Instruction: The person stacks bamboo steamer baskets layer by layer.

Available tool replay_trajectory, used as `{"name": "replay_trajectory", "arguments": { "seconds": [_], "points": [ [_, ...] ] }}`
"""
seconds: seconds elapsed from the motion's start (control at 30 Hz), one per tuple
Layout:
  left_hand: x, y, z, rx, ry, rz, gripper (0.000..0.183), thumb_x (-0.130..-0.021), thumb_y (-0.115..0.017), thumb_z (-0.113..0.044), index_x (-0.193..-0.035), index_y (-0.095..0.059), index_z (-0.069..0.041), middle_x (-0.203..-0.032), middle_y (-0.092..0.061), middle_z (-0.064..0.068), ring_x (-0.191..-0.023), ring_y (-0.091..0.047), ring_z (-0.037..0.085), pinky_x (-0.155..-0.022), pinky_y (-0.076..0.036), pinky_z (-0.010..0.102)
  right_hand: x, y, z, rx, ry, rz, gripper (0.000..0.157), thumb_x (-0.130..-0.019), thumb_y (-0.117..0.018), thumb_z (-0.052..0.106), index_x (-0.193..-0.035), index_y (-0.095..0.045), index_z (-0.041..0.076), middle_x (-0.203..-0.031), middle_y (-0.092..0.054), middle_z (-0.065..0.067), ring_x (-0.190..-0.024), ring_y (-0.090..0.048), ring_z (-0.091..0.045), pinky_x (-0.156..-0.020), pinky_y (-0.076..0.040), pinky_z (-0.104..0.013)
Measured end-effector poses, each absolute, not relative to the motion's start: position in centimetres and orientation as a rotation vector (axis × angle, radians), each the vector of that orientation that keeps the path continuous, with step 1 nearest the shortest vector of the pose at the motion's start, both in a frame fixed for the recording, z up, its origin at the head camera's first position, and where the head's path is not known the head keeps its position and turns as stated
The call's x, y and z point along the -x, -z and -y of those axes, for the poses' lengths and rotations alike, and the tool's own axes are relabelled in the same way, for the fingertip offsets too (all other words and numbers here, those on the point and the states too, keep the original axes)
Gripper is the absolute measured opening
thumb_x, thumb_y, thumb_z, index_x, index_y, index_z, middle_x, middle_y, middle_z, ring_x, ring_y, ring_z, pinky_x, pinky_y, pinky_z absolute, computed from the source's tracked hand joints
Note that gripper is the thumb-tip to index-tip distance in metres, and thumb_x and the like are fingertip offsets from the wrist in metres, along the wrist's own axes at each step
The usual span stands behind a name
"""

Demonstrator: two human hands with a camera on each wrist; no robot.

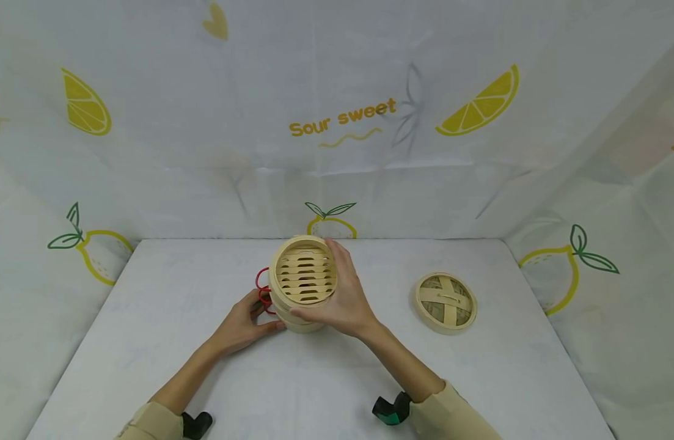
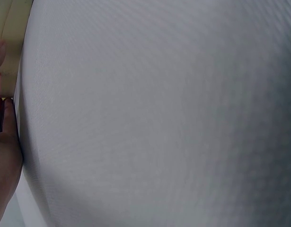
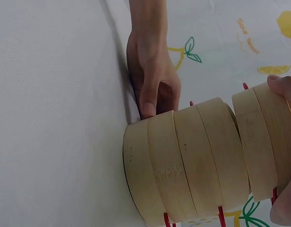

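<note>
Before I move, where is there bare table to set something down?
Free: the table left of the left grip, and between the right grip and the lid. Crowded: the steamers, with both grips and red cords at their sides.

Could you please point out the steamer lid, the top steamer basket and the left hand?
Steamer lid point(image 1: 447, 299): head view, on its crossed bands.
Top steamer basket point(image 1: 305, 275): head view, on its slatted floor.
Left hand point(image 1: 240, 327): head view, middle of the hand.
</note>
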State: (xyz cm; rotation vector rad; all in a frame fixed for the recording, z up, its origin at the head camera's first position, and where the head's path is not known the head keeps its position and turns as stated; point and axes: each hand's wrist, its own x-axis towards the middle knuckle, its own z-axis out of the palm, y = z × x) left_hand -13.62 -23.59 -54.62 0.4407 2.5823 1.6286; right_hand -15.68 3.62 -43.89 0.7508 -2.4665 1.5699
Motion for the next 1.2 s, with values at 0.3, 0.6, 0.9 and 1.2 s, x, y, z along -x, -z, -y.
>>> {"name": "replay_trajectory", "arguments": {
  "seconds": [0.3, 0.6, 0.9, 1.2],
  "points": [
    [13.7, 54.7, 23.6, -0.444, -1.664, -2.554, 0.078, -0.084, -0.096, -0.019, -0.150, -0.057, -0.006, -0.148, -0.064, 0.013, -0.135, -0.057, -0.005, -0.119, -0.046, 0.008, 15.9, 43.6, -3.2, -0.718, -1.507, 2.563, 0.136, -0.063, -0.104, 0.038, -0.172, -0.025, 0.014, -0.174, -0.033, -0.013, -0.159, -0.039, -0.038, -0.130, -0.041, -0.068],
    [13.8, 54.6, 23.5, -0.430, -1.642, -2.556, 0.082, -0.085, -0.096, -0.022, -0.154, -0.054, -0.007, -0.149, -0.064, 0.011, -0.138, -0.058, 0.000, -0.120, -0.046, 0.009, 16.4, 43.2, -2.9, -0.688, -1.496, 2.654, 0.133, -0.062, -0.103, 0.042, -0.170, -0.030, 0.016, -0.173, -0.036, -0.010, -0.157, -0.040, -0.036, -0.129, -0.044, -0.066],
    [13.8, 54.6, 23.6, -0.431, -1.641, -2.572, 0.081, -0.085, -0.096, -0.022, -0.153, -0.055, -0.006, -0.148, -0.065, 0.011, -0.136, -0.059, 0.000, -0.120, -0.046, 0.008, 16.6, 42.9, -2.6, -0.659, -1.481, 2.715, 0.133, -0.063, -0.103, 0.044, -0.170, -0.030, 0.014, -0.174, -0.035, -0.011, -0.158, -0.040, -0.037, -0.129, -0.044, -0.065],
    [13.7, 54.5, 23.5, -0.464, -1.625, -2.593, 0.082, -0.086, -0.095, -0.021, -0.155, -0.053, -0.006, -0.149, -0.064, 0.012, -0.138, -0.059, 0.003, -0.120, -0.047, 0.009, 16.7, 42.7, -2.7, -0.671, -1.420, 2.749, 0.134, -0.063, -0.103, 0.045, -0.170, -0.029, 0.012, -0.173, -0.036, -0.012, -0.156, -0.043, -0.037, -0.129, -0.045, -0.063]
  ]
}}
